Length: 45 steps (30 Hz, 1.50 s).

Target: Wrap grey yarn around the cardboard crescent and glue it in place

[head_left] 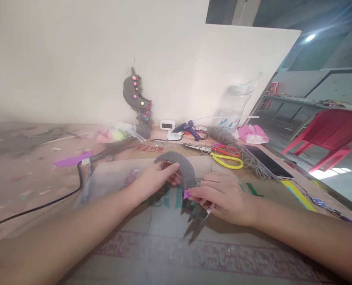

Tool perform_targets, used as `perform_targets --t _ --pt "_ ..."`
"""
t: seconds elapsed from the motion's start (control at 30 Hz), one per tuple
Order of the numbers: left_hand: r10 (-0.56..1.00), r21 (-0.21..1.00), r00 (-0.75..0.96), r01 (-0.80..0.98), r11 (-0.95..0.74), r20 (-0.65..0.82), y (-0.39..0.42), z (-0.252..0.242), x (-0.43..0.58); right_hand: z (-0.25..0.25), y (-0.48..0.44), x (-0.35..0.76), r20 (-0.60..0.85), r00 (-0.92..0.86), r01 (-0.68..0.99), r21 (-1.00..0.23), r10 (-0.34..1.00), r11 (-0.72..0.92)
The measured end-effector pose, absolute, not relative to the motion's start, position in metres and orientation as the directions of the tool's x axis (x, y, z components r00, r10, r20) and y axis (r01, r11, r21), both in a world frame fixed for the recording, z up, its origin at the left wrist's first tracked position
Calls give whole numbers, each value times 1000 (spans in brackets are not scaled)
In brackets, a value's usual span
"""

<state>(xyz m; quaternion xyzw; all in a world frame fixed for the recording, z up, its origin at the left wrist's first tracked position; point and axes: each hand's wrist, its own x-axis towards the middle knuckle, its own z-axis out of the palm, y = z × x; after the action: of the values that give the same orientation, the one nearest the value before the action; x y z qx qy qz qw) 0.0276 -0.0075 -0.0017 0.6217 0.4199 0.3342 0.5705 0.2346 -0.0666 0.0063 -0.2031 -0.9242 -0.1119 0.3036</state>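
The left hand (158, 177) has its grip closed on the yarn-wrapped crescent (180, 163), fingers pressed against the inner curve of the grey arc at the centre of the frame. The right hand (223, 196) has its grip pinching the crescent's bare purple tip (186, 194), just below the wrapped part. Dark pointed snips (197, 213) stick out from under that hand. The crescent sits just above the counter (170, 253), between the two hands.

Right of centre at the back, a clear plastic jar (236, 103) stands against the wall; its contents cannot be made out. Left of centre, a shallow dish (114, 136) holds blurred pink and yellow-green pieces. A pink tissue pack (253, 134) lies below the jar, beside a ball of grey yarn (223, 136). Nearby lie a blue glue gun (188, 128), yellow-handled scissors (227, 160), red-handled scissors (227, 150) and a phone (266, 160). A finished crescent with coloured beads (136, 95) leans on the wall.
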Motion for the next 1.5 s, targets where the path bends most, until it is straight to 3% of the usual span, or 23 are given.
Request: perform_targets --t 0.1,0.2,0.3,0.4,0.47,0.53,0.63,0.77,0.97,1.17,1.27,1.5 --pt "915 977 404 200 -70 -17 -7 -3 26 5 -70 231 553 -785 418 139 279 898" --pt "913 964 406 226 -142 40 -7 -4 24 12 -73 233 559 -775 416 102 294 903" --pt "917 975 390 152 -159 89 -7 -6 24 21 -68 243 646 -578 574 -114 499 811" --pt "928 994 367 64 -89 60 -6 -7 26 22 -47 260 582 -317 746 -334 749 576" --pt "931 997 359 4 -79 73 -4 -7 27 19 -25 269 516 -235 792 -389 824 470" --pt "936 996 341 -2 -92 87 -3 -7 28 16 -2 270 432 -281 786 -409 857 464" --pt "940 994 324 -17 -104 104 -4 -5 28 18 25 256 345 -367 771 -407 864 490" --pt "942 998 330 -7 -63 61 -7 -1 29 28 42 222 226 -335 796 -452 915 403" --pt "965 993 248 -99 -65 88 -3 -1 29 33 26 215 389 -369 719 -456 844 525" --pt "974 983 167 -127 -130 150 1 -3 27 27 -21 225 160 -440 584 -696 883 418" --pt "965 978 182 -124 -167 188 -1 -2 27 23 -31 218 131 -441 513 -775 888 369" --pt "961 978 187 -91 -190 204 -4 0 27 15 -39 206 182 -336 529 -775 924 345"
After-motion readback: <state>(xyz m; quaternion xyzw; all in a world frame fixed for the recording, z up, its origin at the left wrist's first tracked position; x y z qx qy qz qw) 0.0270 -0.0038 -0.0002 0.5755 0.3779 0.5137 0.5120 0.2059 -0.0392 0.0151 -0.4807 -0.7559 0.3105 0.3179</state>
